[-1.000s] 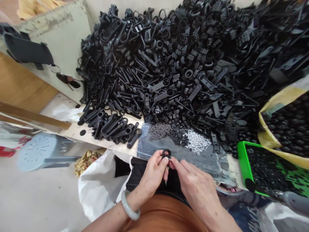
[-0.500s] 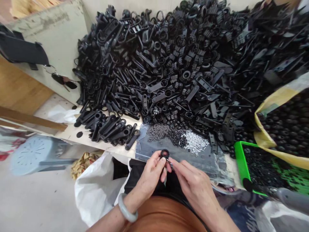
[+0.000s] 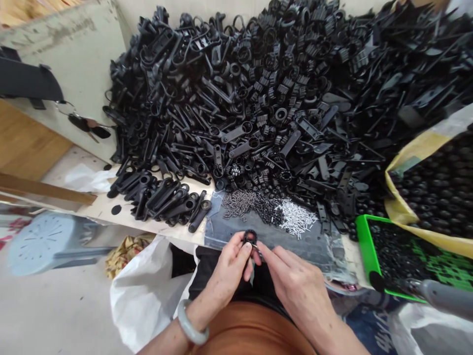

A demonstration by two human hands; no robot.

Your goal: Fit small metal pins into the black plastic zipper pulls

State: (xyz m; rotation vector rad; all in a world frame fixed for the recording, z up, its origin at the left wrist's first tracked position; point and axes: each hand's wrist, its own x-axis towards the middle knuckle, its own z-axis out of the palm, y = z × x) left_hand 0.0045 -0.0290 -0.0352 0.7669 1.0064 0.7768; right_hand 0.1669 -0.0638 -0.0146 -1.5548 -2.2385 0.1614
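Observation:
My left hand (image 3: 232, 264) is closed on a black ring-shaped plastic part (image 3: 250, 237), pinched between thumb and fingers above my lap. Close beside it, the fingers of my right hand (image 3: 295, 273) are pinched on a thin silvery piece (image 3: 255, 245) that reaches to the lower side of the ring. Its kind is too small to make out. Just beyond my hands, on a dark grey mat (image 3: 236, 231), lie piles of small grey parts (image 3: 239, 203), small black parts (image 3: 266, 211) and short silvery pins (image 3: 298, 218).
A big heap of black plastic parts (image 3: 236, 98) covers the table's back. Finished-looking black handles (image 3: 173, 202) lie at the front left. To the right are a green tray (image 3: 364, 246) and a yellow-edged bag (image 3: 402, 197) of black balls. A blue-grey stool (image 3: 40, 241) stands left.
The whole view has shifted slightly, so the table and heap appear a little further left. Both hands keep nearly the same pose at the ring part, with only slight finger movement.

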